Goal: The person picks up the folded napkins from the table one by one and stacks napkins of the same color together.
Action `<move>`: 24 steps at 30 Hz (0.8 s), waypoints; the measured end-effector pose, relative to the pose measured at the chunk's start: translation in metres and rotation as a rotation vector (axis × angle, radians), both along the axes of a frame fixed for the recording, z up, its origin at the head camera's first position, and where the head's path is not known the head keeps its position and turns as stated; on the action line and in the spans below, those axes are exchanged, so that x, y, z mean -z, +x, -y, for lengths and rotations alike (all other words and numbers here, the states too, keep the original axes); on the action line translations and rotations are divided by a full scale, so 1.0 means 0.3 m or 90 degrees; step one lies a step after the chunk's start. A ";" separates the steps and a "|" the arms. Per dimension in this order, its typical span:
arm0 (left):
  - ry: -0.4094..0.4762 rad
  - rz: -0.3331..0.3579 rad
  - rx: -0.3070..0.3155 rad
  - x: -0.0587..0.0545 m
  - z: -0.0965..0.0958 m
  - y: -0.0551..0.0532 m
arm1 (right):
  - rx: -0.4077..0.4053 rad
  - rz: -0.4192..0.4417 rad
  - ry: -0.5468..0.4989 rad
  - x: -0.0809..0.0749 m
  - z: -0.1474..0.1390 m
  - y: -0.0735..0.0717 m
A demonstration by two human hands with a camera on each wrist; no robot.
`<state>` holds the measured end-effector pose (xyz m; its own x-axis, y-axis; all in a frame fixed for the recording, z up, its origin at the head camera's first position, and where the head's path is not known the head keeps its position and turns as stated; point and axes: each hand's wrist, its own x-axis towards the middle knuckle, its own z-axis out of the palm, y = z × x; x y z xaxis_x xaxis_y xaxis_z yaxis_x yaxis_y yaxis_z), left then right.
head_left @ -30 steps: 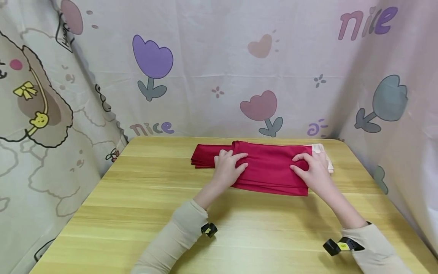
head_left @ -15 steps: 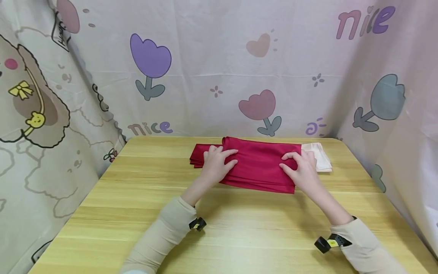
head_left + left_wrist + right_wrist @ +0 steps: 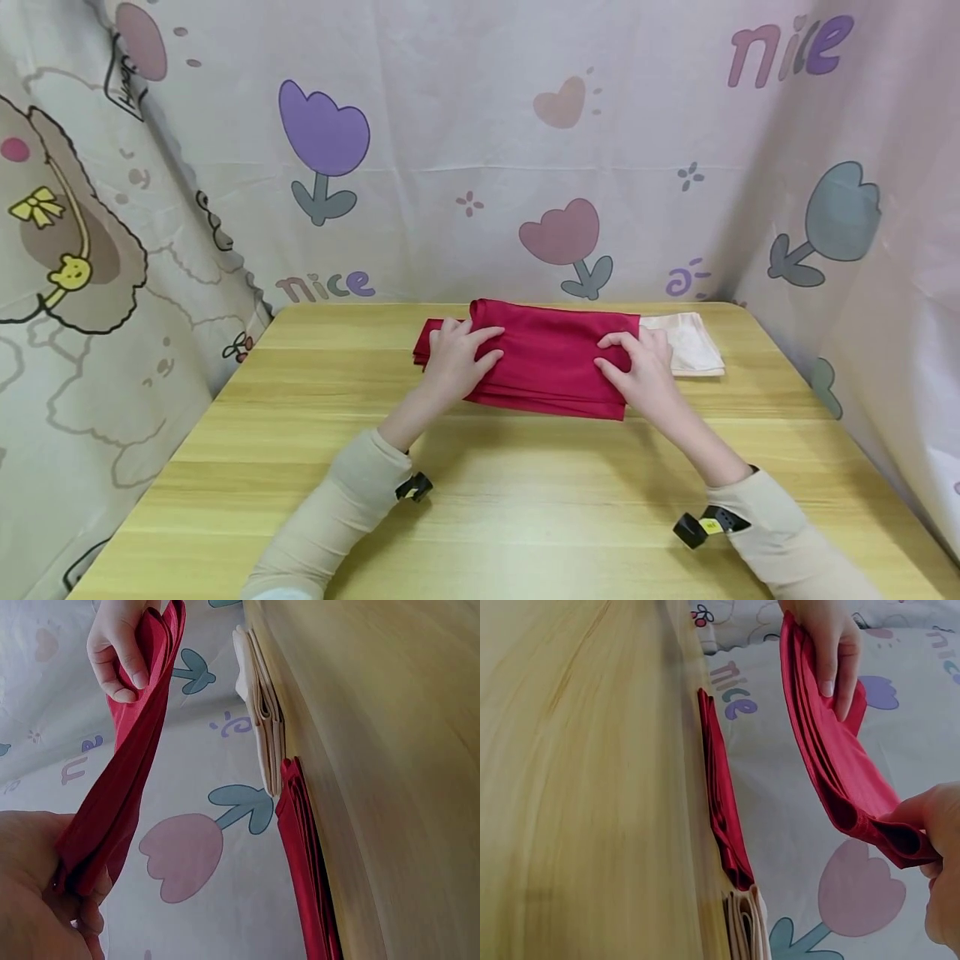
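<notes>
A folded red cloth (image 3: 551,358) in several layers is held up off the table between both hands. My left hand (image 3: 452,360) grips its left end, thumb and fingers on either side. At the opposite end my right hand (image 3: 643,367) pinches the cloth the same way. Both wrist views show the layers sagging between the hands, clear of the tabletop. Behind and below lies a second folded red cloth (image 3: 422,340), mostly hidden in the head view but long and flat in the right wrist view (image 3: 721,795). A folded cream cloth (image 3: 686,346) lies at its right.
The wooden table (image 3: 517,508) ends at the back against a printed curtain (image 3: 450,125), which also hangs along both sides. Black wrist cameras (image 3: 701,529) are strapped over the beige sleeves (image 3: 330,508).
Both hands have moved left with the held red cloth. More of the cream cloth now shows at right, and less of the lying red cloth at left.
</notes>
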<state>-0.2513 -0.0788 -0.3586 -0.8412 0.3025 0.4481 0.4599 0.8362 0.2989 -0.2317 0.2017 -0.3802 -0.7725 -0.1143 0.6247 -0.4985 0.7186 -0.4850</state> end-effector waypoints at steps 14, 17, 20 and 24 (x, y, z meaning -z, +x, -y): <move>0.037 0.003 -0.009 0.013 0.069 -0.039 | -0.014 -0.034 0.018 0.034 0.070 -0.036; 0.056 0.021 -0.008 0.015 0.081 -0.051 | -0.016 -0.036 0.016 0.039 0.081 -0.043; 0.071 0.033 -0.007 0.017 0.092 -0.065 | -0.017 -0.042 0.013 0.042 0.090 -0.050; 0.085 0.040 -0.007 0.017 0.106 -0.080 | -0.014 -0.051 0.014 0.048 0.101 -0.062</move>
